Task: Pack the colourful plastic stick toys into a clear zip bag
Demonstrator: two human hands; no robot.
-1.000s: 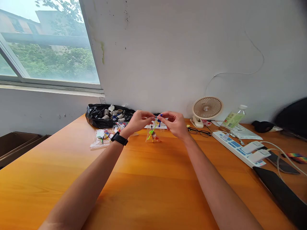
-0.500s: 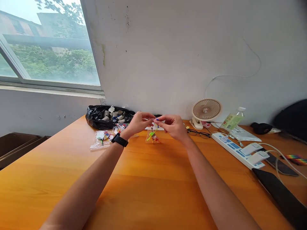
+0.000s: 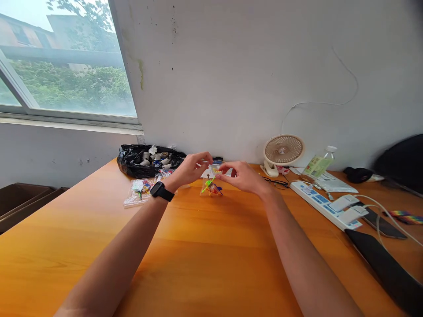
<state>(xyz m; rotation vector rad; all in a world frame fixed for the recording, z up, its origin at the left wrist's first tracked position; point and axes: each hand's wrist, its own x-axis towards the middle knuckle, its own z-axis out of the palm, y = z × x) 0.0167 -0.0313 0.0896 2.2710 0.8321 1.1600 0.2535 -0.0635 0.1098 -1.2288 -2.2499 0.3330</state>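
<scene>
Clear plastic bag [image 3: 211, 187] of colourful toy pieces, pinched at its top above the orange table [image 3: 205, 246].
We grip its mouth with left hand [image 3: 193, 167] and right hand [image 3: 243, 176], so it hangs upright.

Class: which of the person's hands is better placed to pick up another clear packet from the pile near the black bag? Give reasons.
Probably the left hand: the packet pile lies on its side, below its wrist; the right hand would have to cross over.
</scene>
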